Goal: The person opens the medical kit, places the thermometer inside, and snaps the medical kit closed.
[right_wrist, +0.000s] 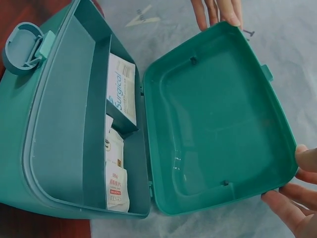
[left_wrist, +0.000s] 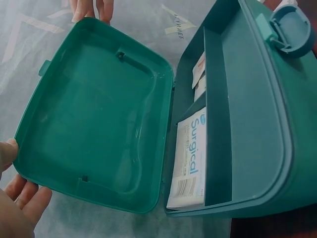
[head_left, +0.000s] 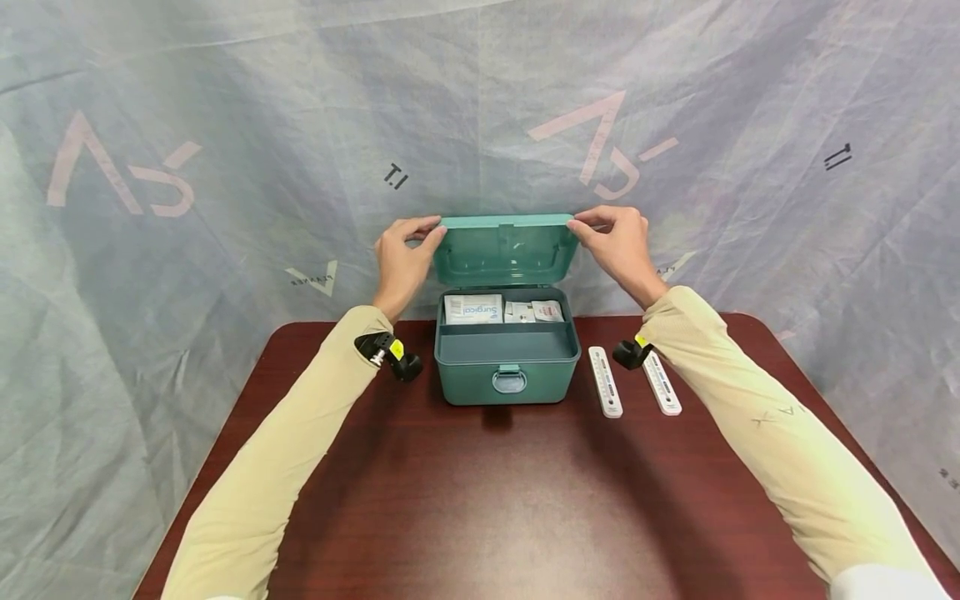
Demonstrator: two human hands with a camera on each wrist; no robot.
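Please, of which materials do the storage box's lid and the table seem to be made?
The lid: probably smooth, glossy hard plastic, judging by its bright highlights and moulded rim.
The table: reddish-brown with a soft sheen, so perhaps varnished wood or laminate; I cannot tell which.

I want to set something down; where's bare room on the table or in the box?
Free: the table before the box, between the sleeves, and the box's front compartment. Crowded: the rear compartments, holding packets, and right of the box, where two thermometers lie.
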